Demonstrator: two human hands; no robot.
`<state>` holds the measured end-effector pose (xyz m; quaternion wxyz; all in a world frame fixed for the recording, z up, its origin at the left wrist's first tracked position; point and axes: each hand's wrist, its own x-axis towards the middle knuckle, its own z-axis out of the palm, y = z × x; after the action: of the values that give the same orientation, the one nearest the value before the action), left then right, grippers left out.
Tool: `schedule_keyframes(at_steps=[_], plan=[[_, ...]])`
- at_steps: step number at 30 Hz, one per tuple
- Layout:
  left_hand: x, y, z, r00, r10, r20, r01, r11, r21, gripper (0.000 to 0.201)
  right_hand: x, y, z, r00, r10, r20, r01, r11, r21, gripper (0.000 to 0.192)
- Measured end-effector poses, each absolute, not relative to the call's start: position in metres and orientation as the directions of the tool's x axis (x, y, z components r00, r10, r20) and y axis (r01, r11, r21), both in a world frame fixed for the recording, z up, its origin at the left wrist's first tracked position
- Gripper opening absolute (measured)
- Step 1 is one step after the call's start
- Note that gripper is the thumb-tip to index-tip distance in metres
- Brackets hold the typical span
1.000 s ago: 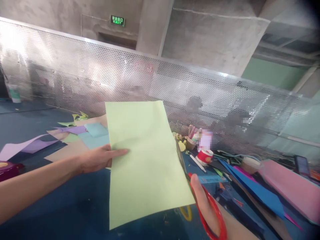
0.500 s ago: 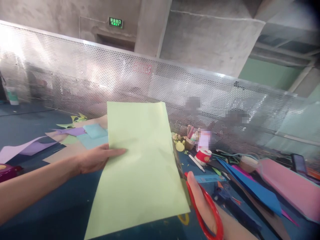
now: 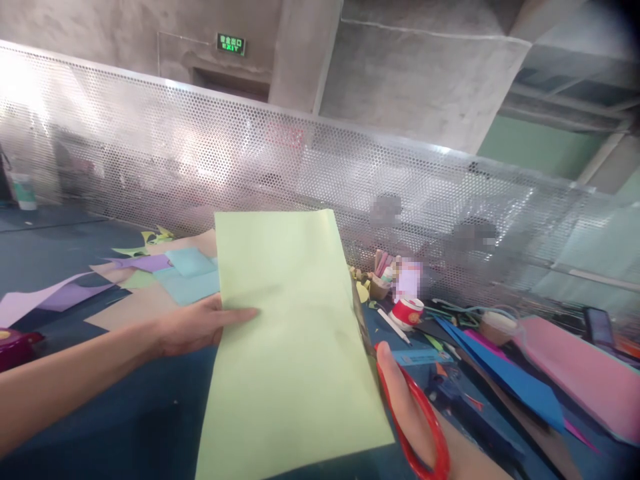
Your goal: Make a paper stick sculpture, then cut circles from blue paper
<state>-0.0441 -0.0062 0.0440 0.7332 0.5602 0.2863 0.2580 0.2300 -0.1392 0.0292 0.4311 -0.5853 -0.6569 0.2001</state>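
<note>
I hold a pale green sheet of paper [image 3: 287, 347] upright in front of me above the dark blue table [image 3: 100, 413]. My left hand [image 3: 195, 325] pinches its left edge, thumb on the front. My right hand [image 3: 410, 413] grips red-handled scissors [image 3: 417, 427] at the sheet's right edge. The blades run up along that edge, mostly hidden behind the paper.
Loose coloured papers [image 3: 150, 277] lie at the left. A tape roll [image 3: 409, 311], a cup of pens [image 3: 383, 277], blue [image 3: 505, 373] and pink sheets [image 3: 585, 383] and a phone [image 3: 599, 327] crowd the right. A perforated metal screen [image 3: 320, 173] borders the far side.
The green sheet has swung slightly, its lower edge shifting left then back to the right and dropping a little. Both hands keep their grip in about the same places.
</note>
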Motion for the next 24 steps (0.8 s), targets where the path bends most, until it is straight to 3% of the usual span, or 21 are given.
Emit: schedule_keyframes(at_steps=[8, 13, 19, 24], plan=[[-0.04, -0.009, 0.044, 0.693, 0.71, -0.126, -0.087, 0.255, 0.963, 0.046, 0.234, -0.143, 0.021, 0.1, 0.956, 0.274, 0.601, 0.161, -0.783, 0.024], [-0.04, -0.01, 0.043, 0.7, 0.704, -0.122, -0.103, 0.268, 0.958, 0.045, 0.234, -0.145, 0.016, 0.147, 0.963, 0.226, 0.608, 0.092, -0.789, 0.054], [-0.042, -0.011, 0.043, 0.704, 0.699, -0.125, -0.098, 0.27, 0.958, 0.041, 0.236, -0.143, 0.015, 0.192, 0.958, 0.212, 0.623, 0.048, -0.781, 0.057], [-0.041, -0.01, 0.042, 0.697, 0.706, -0.125, -0.098, 0.266, 0.959, 0.041, 0.235, -0.141, 0.015, 0.151, 0.958, 0.246, 0.626, 0.099, -0.773, 0.061]])
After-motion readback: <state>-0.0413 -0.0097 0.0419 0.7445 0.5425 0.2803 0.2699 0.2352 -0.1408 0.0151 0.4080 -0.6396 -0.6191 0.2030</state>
